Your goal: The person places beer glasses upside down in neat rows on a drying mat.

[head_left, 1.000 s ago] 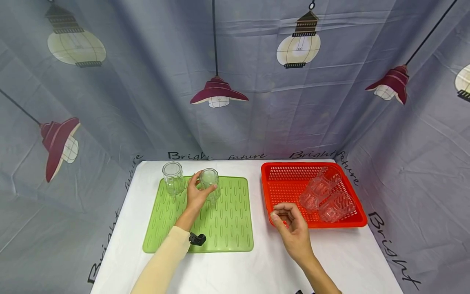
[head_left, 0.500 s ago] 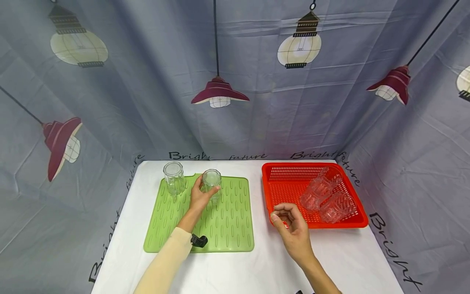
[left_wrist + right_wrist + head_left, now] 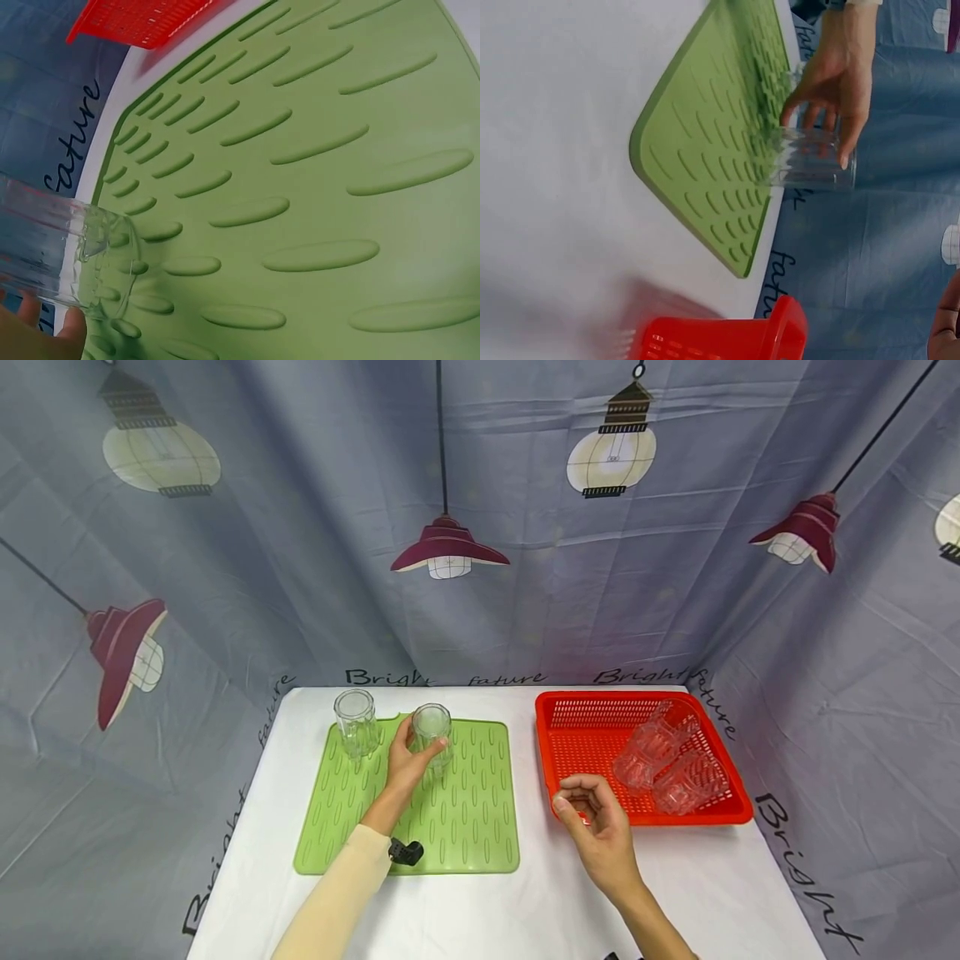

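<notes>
My left hand (image 3: 405, 764) grips a clear drinking glass (image 3: 432, 727) between thumb and fingers, over the back part of a green mat (image 3: 465, 827). The glass (image 3: 814, 161) appears bottom up, its lower end at the mat in the right wrist view. A second clear glass (image 3: 356, 722) stands to its left at the mat's back left corner. My right hand (image 3: 600, 839) hangs by the front left corner of a red basket (image 3: 577, 760), fingers loosely curled with nothing between them. In the left wrist view, fingertips (image 3: 73, 328) lie against the held glass.
Two or more clear glasses (image 3: 686, 781) lie on their sides in the right half of the basket. A white-covered table (image 3: 480, 914) bears mat and basket. Grey curtain (image 3: 480, 627) with printed lamps encloses the back and sides.
My left hand and its glass have shifted very slightly to the right, then stayed nearly still. The right hand, basket and other glasses show no visible change.
</notes>
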A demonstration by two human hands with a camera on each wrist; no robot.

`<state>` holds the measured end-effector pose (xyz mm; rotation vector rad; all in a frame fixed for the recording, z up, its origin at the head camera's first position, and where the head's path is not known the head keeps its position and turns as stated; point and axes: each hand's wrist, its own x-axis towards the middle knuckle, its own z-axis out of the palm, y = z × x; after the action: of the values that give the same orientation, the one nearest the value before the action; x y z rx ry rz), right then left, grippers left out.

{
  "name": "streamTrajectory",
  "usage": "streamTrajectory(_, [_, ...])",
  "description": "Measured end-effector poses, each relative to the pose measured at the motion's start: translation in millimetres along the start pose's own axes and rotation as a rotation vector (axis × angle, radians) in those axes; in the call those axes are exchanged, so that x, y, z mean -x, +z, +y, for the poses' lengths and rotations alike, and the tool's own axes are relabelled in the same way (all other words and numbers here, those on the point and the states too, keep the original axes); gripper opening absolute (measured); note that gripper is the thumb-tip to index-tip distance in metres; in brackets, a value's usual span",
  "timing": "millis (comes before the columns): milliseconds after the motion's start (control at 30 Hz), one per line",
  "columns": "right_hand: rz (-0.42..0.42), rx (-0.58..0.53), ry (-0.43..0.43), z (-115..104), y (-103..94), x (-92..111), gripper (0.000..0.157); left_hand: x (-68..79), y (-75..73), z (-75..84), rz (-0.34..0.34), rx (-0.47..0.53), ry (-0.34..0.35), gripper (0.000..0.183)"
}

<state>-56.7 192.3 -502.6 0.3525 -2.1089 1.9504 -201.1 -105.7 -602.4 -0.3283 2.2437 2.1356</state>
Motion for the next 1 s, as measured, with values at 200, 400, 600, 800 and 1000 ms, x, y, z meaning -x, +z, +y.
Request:
streamTrajectory(200, [0.003,-0.008,-0.011,1,0.6,0,0.026,-1.5,0.0,1.6,0.020,0.024,0.037,0.084])
streamTrajectory(400, [-0.003,-0.013,-0.022,3,1.1,-1,0.027,-2.5,2.0,2.7,0.032,0.016,0.040,0.084])
streamTrajectory(600, [0.000,-0.016,-0.016,2,0.8,-1,0.026,-6.2,4.9,5.3,0.018,-0.001,0.076,0.083])
streamTrajectory(800, [-0.004,-0.015,-0.033,2,1.1,-1,0.026,-11.6,5.4,7.3,0.022,-0.001,0.093,0.080])
streamTrajectory(1000, [-0.002,-0.017,-0.028,1,1.1,0,0.026,-11.7,3.8,8.6,0.025,-0.007,0.098,0.078])
